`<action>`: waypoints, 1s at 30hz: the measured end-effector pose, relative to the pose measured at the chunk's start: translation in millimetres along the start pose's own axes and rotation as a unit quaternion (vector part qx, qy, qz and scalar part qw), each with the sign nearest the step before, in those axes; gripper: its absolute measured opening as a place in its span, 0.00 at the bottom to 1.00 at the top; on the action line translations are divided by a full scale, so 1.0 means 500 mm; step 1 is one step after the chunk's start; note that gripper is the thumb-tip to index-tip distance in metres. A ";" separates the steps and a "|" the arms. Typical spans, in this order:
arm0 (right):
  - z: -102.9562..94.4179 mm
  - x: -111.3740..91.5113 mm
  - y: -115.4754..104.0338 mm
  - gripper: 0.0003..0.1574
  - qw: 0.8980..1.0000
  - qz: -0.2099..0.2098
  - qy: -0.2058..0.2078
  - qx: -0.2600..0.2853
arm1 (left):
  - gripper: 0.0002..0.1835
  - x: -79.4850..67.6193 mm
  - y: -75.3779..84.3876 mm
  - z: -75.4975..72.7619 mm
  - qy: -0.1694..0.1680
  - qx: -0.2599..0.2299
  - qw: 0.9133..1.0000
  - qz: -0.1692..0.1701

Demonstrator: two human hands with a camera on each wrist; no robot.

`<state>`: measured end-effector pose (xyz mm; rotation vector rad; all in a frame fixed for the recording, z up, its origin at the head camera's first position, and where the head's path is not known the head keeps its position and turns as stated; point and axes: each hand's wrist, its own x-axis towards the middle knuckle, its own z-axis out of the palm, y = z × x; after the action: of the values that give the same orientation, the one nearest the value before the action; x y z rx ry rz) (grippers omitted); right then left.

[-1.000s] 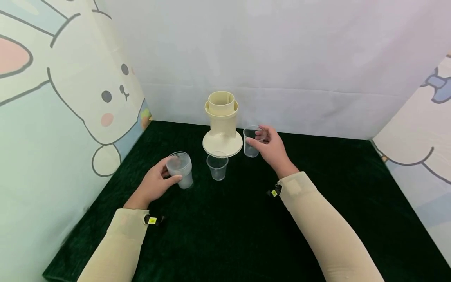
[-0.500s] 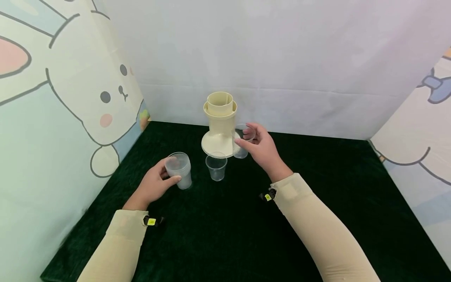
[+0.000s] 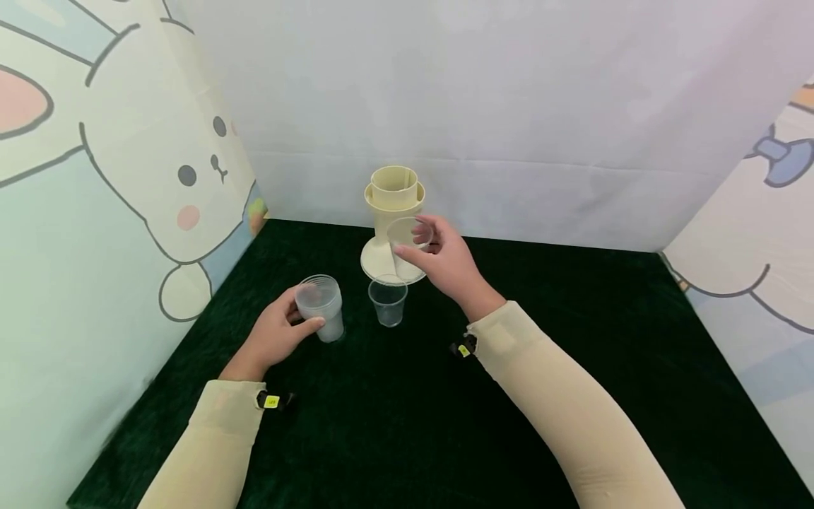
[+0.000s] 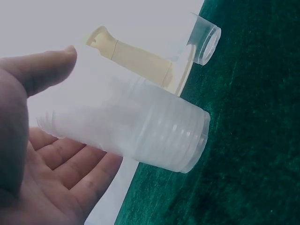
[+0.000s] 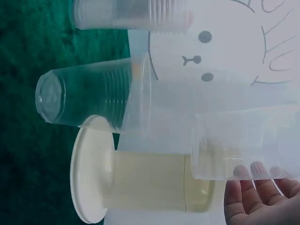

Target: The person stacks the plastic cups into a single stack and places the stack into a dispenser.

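Clear cup [image 5: 246,140] in right grip [image 3: 446,263], higher and farther left than before

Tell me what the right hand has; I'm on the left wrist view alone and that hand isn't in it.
Observer: The right hand grips a single clear cup.
Operator: State whether that cup rests on the green cloth.
Observer: It doesn't; the right wrist view shows it lifted, its base clear of the cloth.
Operator: Describe the top of the cream stand.
Observer: The head view looks down into it: the top is open.
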<state>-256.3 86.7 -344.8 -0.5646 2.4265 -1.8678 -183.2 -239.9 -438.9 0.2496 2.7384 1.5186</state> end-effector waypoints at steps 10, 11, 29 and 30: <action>0.050 0.013 0.002 0.49 1.000 0.002 -0.021 -0.008 | 0.39 0.000 -0.001 0.003 0.008 0.005 1.000 0.009; 0.057 0.014 0.001 0.49 1.000 0.004 -0.025 -0.006 | 0.39 0.001 -0.001 0.003 0.009 0.004 1.000 0.010; 0.161 0.031 -0.069 0.46 0.995 -0.047 -0.090 -0.013 | 0.38 -0.001 0.004 0.000 0.007 -0.008 1.000 0.011; 0.165 0.031 -0.072 0.46 0.994 -0.049 -0.093 -0.009 | 0.38 -0.001 0.004 0.000 0.007 -0.010 1.000 0.010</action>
<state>-241.6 -2.4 -331.0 -0.8339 2.3381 -1.7386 -182.7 -239.0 -437.3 0.2691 2.7377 1.5577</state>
